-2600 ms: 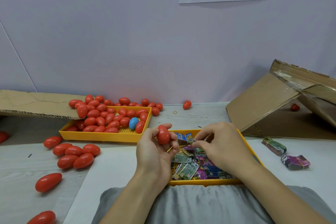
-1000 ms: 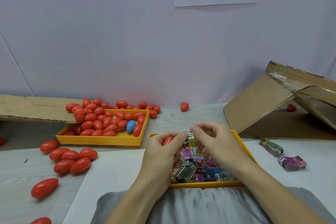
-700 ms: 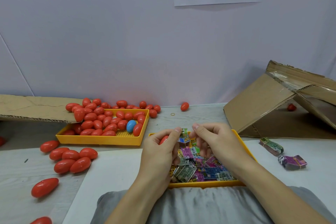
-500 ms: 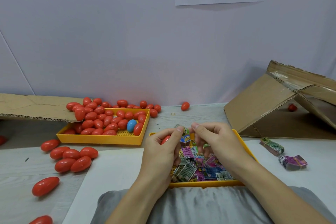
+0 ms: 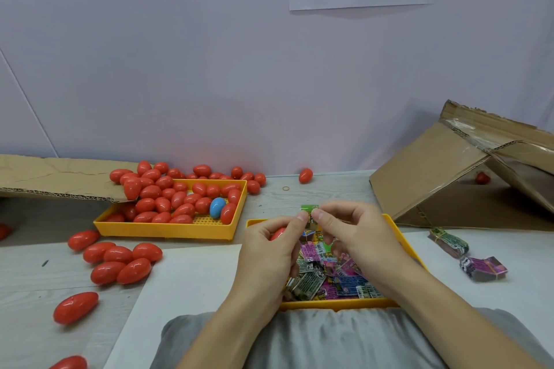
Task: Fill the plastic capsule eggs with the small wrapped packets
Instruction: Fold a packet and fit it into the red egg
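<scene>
Head view: both hands meet above the near tray, low centre.
Packet: a small green wrapped packet (image 5: 309, 212) is pinched between the fingertips of both hands, held just above the near tray's far edge.
Left hand (image 5: 269, 251): thumb and forefinger pinch the packet's left side, while the curled fingers also cup a red plastic capsule egg (image 5: 278, 233) in the palm; only a sliver of the egg shows.
Right hand (image 5: 356, 236): thumb and forefinger pinch the packet's right side; the other fingers curl loosely over the tray.
Near tray: a yellow plastic tray (image 5: 401, 244) holds a loose heap of pink, green and blue wrapped packets (image 5: 326, 272), partly hidden by the hands.
Far tray: a second yellow perforated tray (image 5: 168, 229), to the left and farther back, is piled with red capsule eggs (image 5: 168, 197) and one blue capsule egg (image 5: 217, 207).
Loose eggs: a cluster of red eggs (image 5: 120, 260) lies on the table left of the white sheet; others lie behind the far tray, and a single one (image 5: 305, 175) sits near the wall.
Bundles: two banded packet bundles, one green (image 5: 448, 244) and one purple (image 5: 482, 268), lie right of the near tray.
Cardboard: a flat sheet (image 5: 54, 176) overhangs the far tray's left corner; an open brown box (image 5: 443, 170) lies tipped at right.
Surface: a white sheet (image 5: 186, 278) covers the grey wooden table (image 5: 24, 293) under the near tray.
</scene>
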### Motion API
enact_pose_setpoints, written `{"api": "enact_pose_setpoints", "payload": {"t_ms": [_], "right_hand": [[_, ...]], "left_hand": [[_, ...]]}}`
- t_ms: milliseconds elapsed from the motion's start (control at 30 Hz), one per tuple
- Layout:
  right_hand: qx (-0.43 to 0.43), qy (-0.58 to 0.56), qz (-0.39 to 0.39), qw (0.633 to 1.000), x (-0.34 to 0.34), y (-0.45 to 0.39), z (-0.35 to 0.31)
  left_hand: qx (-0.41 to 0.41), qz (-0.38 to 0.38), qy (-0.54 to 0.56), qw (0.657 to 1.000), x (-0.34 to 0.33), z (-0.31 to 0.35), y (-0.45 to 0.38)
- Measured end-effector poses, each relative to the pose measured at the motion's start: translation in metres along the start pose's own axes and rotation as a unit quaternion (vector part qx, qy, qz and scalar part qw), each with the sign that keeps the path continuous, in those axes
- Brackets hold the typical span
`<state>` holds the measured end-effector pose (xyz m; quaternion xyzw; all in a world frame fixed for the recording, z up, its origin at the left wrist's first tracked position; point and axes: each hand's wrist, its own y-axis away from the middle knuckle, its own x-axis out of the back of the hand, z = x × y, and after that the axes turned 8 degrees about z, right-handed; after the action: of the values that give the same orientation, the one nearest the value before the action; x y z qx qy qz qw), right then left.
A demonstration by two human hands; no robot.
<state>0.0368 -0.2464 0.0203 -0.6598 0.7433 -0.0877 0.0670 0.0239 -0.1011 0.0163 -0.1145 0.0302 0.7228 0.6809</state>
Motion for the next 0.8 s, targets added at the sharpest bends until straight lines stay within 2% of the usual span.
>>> {"api": "enact_pose_setpoints", "payload": {"t_ms": [100, 233, 333, 467, 633, 800], "right_hand": [[-0.039, -0.042, 0.032, 0.998, 0.0002, -0.0020, 0.0017], [-0.060, -0.040, 0.062, 0.996, 0.0036, -0.0044, 0.0014], [-0.066, -0.041, 0.074, 0.994, 0.0056, -0.0056, 0.0012], [-0.080, -0.074, 0.084, 0.991, 0.0056, -0.0067, 0.0008], [-0.087, -0.100, 0.088, 0.987, 0.0071, -0.0068, -0.0008], [-0.087, -0.063, 0.061, 0.992, 0.0086, -0.0044, -0.0008]], "left_hand": [[0.008, 0.010, -0.003, 1.000, -0.0015, 0.0024, 0.0009], [0.082, 0.071, 0.066, 0.992, -0.0001, 0.0020, -0.0043], [0.111, 0.071, 0.101, 0.986, 0.0015, 0.0031, -0.0033], [0.110, 0.076, 0.134, 0.982, 0.0007, 0.0034, -0.0018], [0.106, 0.096, 0.068, 0.987, -0.0010, 0.0016, -0.0041], [0.080, 0.082, 0.040, 0.993, -0.0019, 0.0017, -0.0033]]}}
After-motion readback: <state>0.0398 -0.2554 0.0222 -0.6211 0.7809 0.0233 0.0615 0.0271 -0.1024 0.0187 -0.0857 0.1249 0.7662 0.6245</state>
